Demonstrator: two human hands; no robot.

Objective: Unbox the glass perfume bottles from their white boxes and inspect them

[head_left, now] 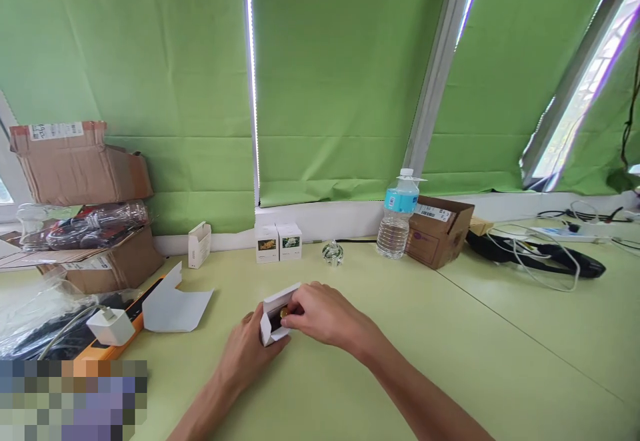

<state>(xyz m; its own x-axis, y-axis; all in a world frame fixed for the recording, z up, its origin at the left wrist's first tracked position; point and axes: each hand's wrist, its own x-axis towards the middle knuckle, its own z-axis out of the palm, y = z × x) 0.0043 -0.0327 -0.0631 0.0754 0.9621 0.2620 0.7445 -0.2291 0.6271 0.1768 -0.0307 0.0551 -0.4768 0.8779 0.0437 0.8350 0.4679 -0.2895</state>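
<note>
A small white carton (pixel 271 335) tilts, flap up; a gold-coloured rounded piece (pixel 283 312) shows at its opening's right edge.

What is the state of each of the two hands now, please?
Left hand: closed around the open box, holding it.
Right hand: at the small gold item inside; whether it is gripping cannot be told.

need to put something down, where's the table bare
Widest: the table right of the right forearm, in front of the bottle and brown box. Smaller: between the left hand and white card. Crowded: far left, with cardboard boxes and charger.
</note>
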